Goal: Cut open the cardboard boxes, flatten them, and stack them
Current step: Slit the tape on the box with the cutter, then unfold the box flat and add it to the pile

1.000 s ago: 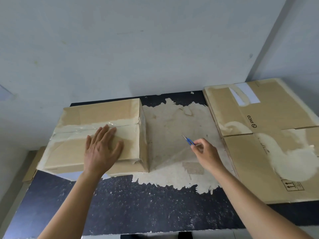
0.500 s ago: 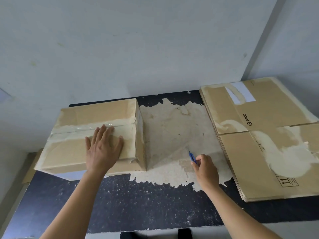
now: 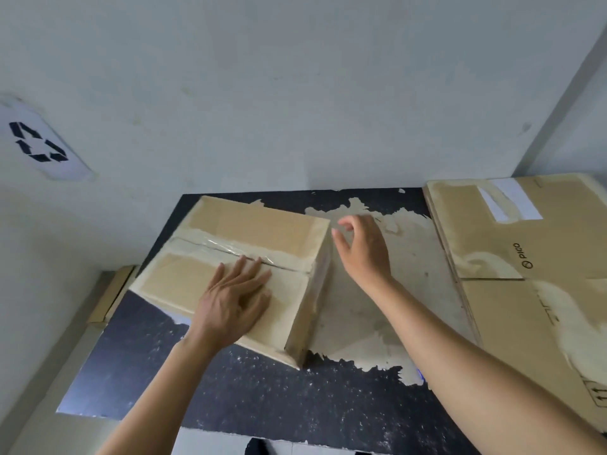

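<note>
— Cardboard, item one: how is the box entered?

— It is entered as unflattened, set at an angle on the left of the black table. Its top flaps are closed, and clear tape is seen along the centre seam. A dark line is noted on that seam, but whether the tape is cut through cannot be told from this view.

— How are the hands listed?

— The left hand is laid flat on the near top flap, fingers straight and fingertips at the seam. Nothing is gripped by it. The right hand is held over the worn patch, just beside the box's right wall. Its fingers are loosely curled and nothing is held.

— Is a cutter listed?

— A small blue object is glimpsed on the table beside the right forearm. It is possibly the cutter, but too little of it is shown.

— What finished stock is recorded?

— A stack of flattened boxes is recorded on the right of the table, well apart from the box. The sheets lie flat, and the top one is marked PICO.

— What is the balance of work?

— The task is judged partly done. The stack is counted as finished. The box under the left hand is not yet opened out, collapsed or laid on the stack. No further uncut boxes are seen. A strip of cardboard beside the table's left edge is left unclassified.
</note>
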